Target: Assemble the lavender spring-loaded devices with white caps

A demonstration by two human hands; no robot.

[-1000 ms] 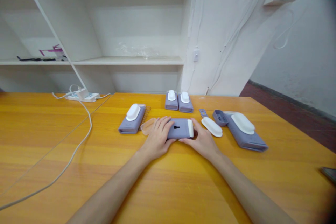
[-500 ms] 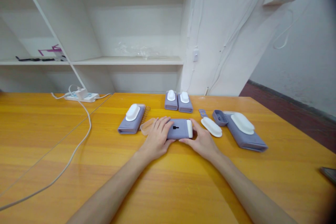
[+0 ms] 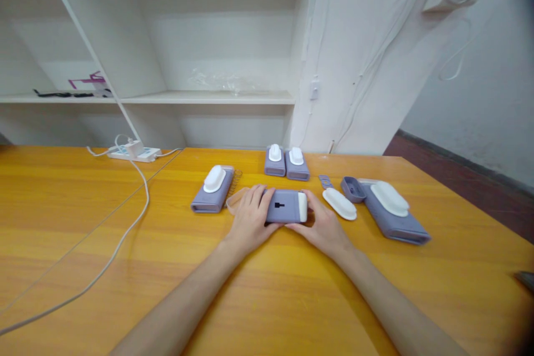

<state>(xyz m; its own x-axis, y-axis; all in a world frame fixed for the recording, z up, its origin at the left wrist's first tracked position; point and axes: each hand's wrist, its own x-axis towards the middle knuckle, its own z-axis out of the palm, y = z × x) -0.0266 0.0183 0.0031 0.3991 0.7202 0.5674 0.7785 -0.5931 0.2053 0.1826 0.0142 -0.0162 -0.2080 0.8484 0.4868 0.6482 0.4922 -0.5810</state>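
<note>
A small lilac box (image 3: 285,206) with a black mark on top and a white end cap lies on the wooden table (image 3: 267,289) in front of me. My left hand (image 3: 249,218) lies over its left end with the fingers curled on it. My right hand (image 3: 323,225) grips its right, white-capped end from the side. A translucent peach lid (image 3: 234,200) lies just left of my left hand, partly hidden by it.
Another lilac box with a white oval piece (image 3: 212,190) lies to the left, two small ones (image 3: 286,162) behind, a larger one (image 3: 394,211) to the right. A loose white oval (image 3: 340,203) and lilac cup (image 3: 352,188) lie between. A power strip (image 3: 133,151) and white cable (image 3: 104,258) occupy the left side.
Both hands and the box keep their hold. Only the view has shifted a little, so everything sits slightly further right in the picture.
</note>
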